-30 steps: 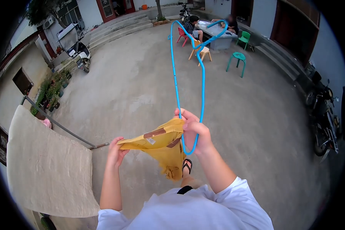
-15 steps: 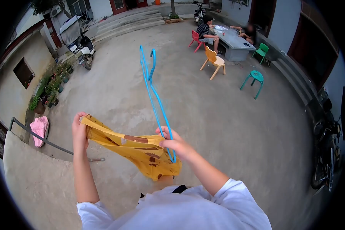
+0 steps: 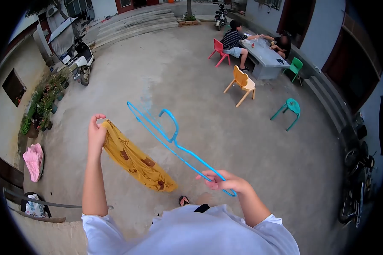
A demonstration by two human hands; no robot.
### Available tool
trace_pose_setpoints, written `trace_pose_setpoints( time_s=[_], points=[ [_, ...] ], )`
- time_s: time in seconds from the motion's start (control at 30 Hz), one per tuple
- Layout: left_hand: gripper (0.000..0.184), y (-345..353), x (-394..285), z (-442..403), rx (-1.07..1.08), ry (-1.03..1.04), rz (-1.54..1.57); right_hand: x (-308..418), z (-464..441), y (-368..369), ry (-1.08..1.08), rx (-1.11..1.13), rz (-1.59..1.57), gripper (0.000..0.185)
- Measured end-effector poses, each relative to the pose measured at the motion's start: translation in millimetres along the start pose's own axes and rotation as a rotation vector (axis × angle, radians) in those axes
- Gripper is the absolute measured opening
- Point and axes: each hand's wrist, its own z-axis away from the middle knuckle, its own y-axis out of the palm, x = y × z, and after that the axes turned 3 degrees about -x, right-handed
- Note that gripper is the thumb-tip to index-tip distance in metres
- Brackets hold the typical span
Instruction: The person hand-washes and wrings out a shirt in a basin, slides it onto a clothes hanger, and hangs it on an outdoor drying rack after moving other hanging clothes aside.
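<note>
A yellow cloth garment with brown patches [image 3: 136, 161] hangs from my left hand [image 3: 97, 132], which is closed on one end of it at the left. Its lower end dangles toward the middle, above my sandalled foot. My right hand [image 3: 224, 180] grips one end of a blue clothes hanger [image 3: 175, 143]. The hanger slants up and left from that hand, its hook near the middle of the view. Garment and hanger are apart.
Two people sit at a stone table [image 3: 264, 55] at the upper right. Near it stand a yellow chair [image 3: 242, 83], a green stool [image 3: 290, 108] and a red chair [image 3: 219, 50]. A grey pole [image 3: 51, 204] crosses the lower left; parked motorcycles [image 3: 355, 187] line the right.
My right hand has let go of the garment and moved right with the hanger, which has tilted left. The garment now hangs from my left hand alone. The view has shifted.
</note>
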Motion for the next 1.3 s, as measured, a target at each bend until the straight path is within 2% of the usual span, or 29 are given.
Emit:
trace_pose_setpoints(
  time_s=[0.07, 0.1, 0.23, 0.33, 0.47, 0.6, 0.73, 1.07, 1.2, 1.3],
  points=[
    [0.034, 23.6, -7.3, -42.0, -0.005, 0.027, -0.041, 15.0, -2.9, -18.7, -0.027, 0.145, -0.078, 0.056],
    [0.035, 34.8, -5.2, -69.4, 0.004, 0.047, -0.041, 20.5, -8.1, -32.4, -0.001, 0.182, -0.082, 0.063],
    [0.038, 87.2, -2.8, -172.0, 0.026, 0.117, -0.054, 38.0, -63.0, -103.0, -0.071, 0.339, -0.175, 0.065],
    [0.038, 127.7, -10.6, -237.5, 0.04, 0.115, -0.113, 59.8, -121.3, -158.6, -0.064, 0.257, -0.072, 0.067],
    [0.035, 156.0, -12.6, -343.5, -0.009, 0.049, -0.153, 127.7, -192.7, -224.2, -0.117, 0.286, -0.02, 0.069],
    [0.029, 178.2, -23.9, -420.8, -0.11, -0.002, -0.204, 177.0, -250.8, -287.3, -0.046, 0.369, -0.109, 0.072],
    [0.028, 205.2, -18.9, -496.8, -0.086, 0.024, -0.252, 216.8, -330.7, -321.7, 0.04, 0.252, 0.068, 0.085],
    [0.031, 268.5, 51.8, -727.2, -0.096, 0.025, -0.295, 282.2, -544.9, -427.1, 0.127, 0.198, -0.058, 0.087],
    [0.036, 303.8, 30.8, -799.9, 0.031, 0.075, -0.388, 317.6, -619.6, -457.2, 0.182, 0.14, -0.184, 0.084],
    [0.035, 338.1, 10.6, -849.4, 0.12, 0.146, -0.393, 332.9, -678.9, -484.0, 0.241, 0.019, -0.203, 0.078]
  ],
)
